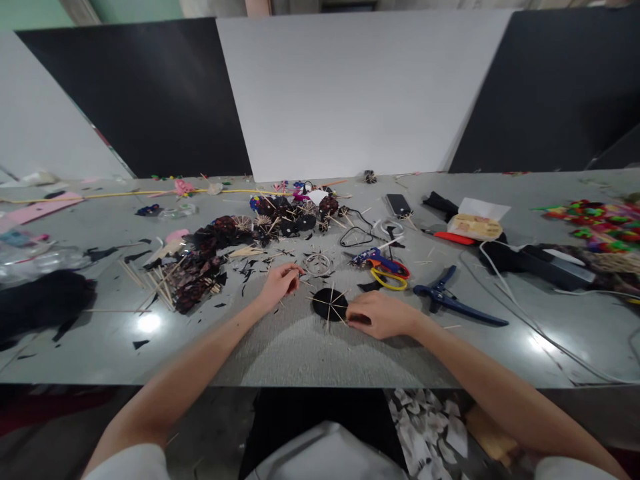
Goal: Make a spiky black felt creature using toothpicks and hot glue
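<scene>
Loose sticks [163, 287] lie on the left, then small stick wheels [243, 223] in the back heap that look done. Next is the left hand [281, 283], its fingers curled — I can't tell if they pinch anything — and then the black disc [325, 297], flat on the table [300, 360] between both hands, with sticks across it like spokes, so it looks mostly made. The right hand [377, 313] bends its fingers at the disc's right edge, but I can't tell if it pinches a stick, or if more sticks are needed.
</scene>
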Tool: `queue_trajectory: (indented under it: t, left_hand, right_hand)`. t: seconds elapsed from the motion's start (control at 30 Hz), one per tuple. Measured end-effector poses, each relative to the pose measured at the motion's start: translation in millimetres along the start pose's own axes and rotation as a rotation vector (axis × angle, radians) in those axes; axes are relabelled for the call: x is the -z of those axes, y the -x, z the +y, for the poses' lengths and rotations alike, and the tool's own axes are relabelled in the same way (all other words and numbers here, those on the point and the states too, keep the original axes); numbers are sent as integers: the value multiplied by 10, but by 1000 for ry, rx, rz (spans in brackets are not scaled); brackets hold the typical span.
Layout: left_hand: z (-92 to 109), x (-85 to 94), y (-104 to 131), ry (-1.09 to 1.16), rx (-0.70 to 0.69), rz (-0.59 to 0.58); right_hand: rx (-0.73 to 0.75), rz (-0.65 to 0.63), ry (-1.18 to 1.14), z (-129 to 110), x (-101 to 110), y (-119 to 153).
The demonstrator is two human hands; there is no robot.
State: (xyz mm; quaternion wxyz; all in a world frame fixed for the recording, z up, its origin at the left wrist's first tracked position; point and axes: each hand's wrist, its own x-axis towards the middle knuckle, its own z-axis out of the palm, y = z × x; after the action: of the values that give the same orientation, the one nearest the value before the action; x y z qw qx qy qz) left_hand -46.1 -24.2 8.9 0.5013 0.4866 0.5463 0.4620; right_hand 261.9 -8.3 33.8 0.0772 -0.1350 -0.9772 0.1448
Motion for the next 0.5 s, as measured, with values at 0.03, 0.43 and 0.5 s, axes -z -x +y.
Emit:
queue_trajectory:
  t: [0.03, 0.43, 0.5]
  left_hand:
    - [1, -1, 1, -1, 2, 1]
    - [-34, 6, -18, -11, -14, -9]
    - [-38, 6, -20, -12, -19, -9]
  right_hand:
    - [-28, -27, -25, -6, 11, -2]
    - [-171, -138, 25, -98, 47, -40]
    - [-192, -150, 51, -91, 71, -10]
